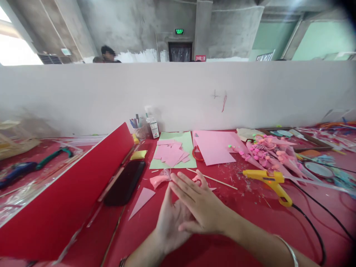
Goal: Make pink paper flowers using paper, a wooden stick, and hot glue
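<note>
My left hand [172, 224] is raised over the red table with its palm turned toward the right hand. My right hand [204, 209] lies across the left fingers, its own fingers straight and close together. The two hands touch at the fingers; whether anything is between them is hidden. Just behind the fingertips lies a soft pink lump in clear plastic [160, 180]. More pink material shows partly behind the right hand. A pink paper triangle [142, 202] rests left of the hands, and a thin wooden stick [214, 178] lies beyond them.
A yellow glue gun [268, 180] with a cable lies at right, near pink paper cones [267, 154]. Pink paper pieces [172, 152] cover a green sheet [155, 164]. At left are a black phone [126, 182] and a slanted red board [72, 193]. A white partition [178, 96] stands behind.
</note>
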Tool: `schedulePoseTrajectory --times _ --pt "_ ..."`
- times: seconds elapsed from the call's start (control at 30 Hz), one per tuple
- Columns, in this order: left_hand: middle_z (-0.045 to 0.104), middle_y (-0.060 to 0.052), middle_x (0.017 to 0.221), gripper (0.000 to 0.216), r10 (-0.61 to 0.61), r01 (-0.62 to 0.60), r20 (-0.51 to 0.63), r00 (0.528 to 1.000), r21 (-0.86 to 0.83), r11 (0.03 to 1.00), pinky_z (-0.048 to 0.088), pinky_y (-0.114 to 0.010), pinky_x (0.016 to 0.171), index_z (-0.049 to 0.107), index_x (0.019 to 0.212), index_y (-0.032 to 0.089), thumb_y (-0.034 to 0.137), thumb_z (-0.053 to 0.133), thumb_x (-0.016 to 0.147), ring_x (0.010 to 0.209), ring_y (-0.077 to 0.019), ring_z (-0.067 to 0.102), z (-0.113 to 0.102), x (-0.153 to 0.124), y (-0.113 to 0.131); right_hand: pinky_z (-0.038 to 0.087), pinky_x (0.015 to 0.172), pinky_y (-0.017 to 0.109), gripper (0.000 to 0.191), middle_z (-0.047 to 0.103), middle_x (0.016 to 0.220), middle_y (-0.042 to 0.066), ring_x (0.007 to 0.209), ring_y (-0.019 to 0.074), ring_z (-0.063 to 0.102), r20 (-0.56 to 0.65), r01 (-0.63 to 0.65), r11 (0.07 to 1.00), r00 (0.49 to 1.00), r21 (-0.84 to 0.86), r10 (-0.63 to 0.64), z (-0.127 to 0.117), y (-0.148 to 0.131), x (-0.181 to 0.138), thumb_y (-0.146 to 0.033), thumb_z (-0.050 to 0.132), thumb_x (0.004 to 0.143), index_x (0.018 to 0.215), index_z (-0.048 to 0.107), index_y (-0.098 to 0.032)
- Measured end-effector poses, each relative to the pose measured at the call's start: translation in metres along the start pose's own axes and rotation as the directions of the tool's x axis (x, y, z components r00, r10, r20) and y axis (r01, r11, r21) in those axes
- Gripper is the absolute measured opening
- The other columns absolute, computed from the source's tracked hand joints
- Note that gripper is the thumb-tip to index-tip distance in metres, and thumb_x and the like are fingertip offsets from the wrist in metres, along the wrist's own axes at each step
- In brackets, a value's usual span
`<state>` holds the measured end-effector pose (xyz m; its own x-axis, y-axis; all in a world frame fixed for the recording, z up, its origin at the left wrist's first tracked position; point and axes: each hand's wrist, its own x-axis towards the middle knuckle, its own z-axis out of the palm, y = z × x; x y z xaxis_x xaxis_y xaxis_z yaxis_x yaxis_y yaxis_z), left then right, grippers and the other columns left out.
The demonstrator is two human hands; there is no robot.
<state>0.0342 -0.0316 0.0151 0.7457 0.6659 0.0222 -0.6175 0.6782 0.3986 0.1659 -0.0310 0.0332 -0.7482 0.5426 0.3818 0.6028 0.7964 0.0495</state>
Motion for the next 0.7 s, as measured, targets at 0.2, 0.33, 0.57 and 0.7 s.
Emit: schedulePoseTrajectory --times 0.2,0.33,0.57,0.7 --pt "0.053 -0.008 0.116 0.054 -0.011 0.012 -0.069 0.998 0.010 1.000 0.028 -0.034 0.095 0.050 0.115 0.017 0.050 0.019 0.085 0.115 -0.0226 0.040 0.009 0.003 0.021 0.028 0.096 0.050 0.051 0.021 0.139 0.011 0.126 0.0270 0.019 -0.031 -0.167 0.986 0.986 -0.010 0.166 0.009 0.014 -0.005 -0.031 0.036 0.085 0.132 0.025 -0.018" --pt "0.054 -0.006 0.114 0.052 -0.040 0.041 -0.148 0.988 0.004 0.999 0.029 -0.029 0.094 0.052 0.112 0.020 0.052 0.021 0.084 0.109 -0.0186 0.045 0.004 0.004 0.031 0.042 0.087 0.039 0.033 0.050 0.114 0.010 0.105 0.0212 0.045 -0.147 -0.245 0.965 0.955 0.089 0.256 0.018 0.015 -0.010 -0.023 0.040 0.084 0.117 0.048 -0.020" --pt "0.056 -0.007 0.107 0.047 0.198 -0.167 -0.372 0.907 0.114 0.979 0.036 -0.027 0.087 0.050 0.114 0.016 0.044 0.026 0.085 0.100 -0.0163 0.049 -0.026 0.007 0.054 0.047 0.071 0.031 0.023 0.059 0.085 0.005 0.083 0.0161 0.055 -0.144 -0.337 0.837 0.890 0.431 0.433 0.023 0.043 -0.027 -0.022 0.039 0.084 0.102 0.054 -0.022" --pt "0.059 -0.004 0.086 0.040 0.348 -0.306 -0.380 0.857 0.169 0.937 0.042 -0.022 0.074 0.059 0.100 0.015 0.034 0.026 0.086 0.080 -0.0136 0.054 -0.029 0.004 0.064 0.047 0.076 0.030 0.025 0.060 0.092 0.004 0.088 0.0165 0.056 -0.022 -0.408 0.763 0.876 0.501 0.482 0.025 0.048 -0.028 -0.025 0.039 0.084 0.105 0.051 -0.024"
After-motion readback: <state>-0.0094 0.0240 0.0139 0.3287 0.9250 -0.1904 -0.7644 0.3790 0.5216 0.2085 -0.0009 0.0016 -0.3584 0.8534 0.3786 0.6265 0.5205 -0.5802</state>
